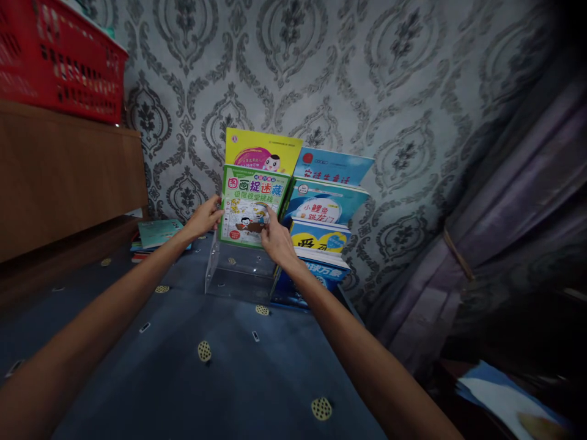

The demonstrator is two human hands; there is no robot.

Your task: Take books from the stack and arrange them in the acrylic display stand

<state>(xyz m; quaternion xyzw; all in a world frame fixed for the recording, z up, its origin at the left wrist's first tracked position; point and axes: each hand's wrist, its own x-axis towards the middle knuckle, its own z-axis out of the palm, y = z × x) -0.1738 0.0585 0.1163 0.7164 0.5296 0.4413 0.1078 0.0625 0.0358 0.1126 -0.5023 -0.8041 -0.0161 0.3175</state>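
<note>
A green-bordered children's book (247,221) stands upright in the second tier of a clear acrylic rack (243,269). My left hand (203,218) grips its left edge, fingertips partly hidden behind it. On the lower right of the cover rests my right hand (277,243), index finger pointing up and the other fingers curled at the book. Behind it rises a yellow book (259,143). To the right, a second column of stepped books holds a light-blue book (339,164), a teal book (328,198), a yellow-and-blue book (321,237) and a dark-blue book (325,275).
A small pile of books (158,235) lies at the left by a wooden cabinet (68,177), which carries a red plastic basket (77,67). Patterned wallpaper backs the blue cloth surface (160,379). A tied purple curtain (440,293) hangs at the right.
</note>
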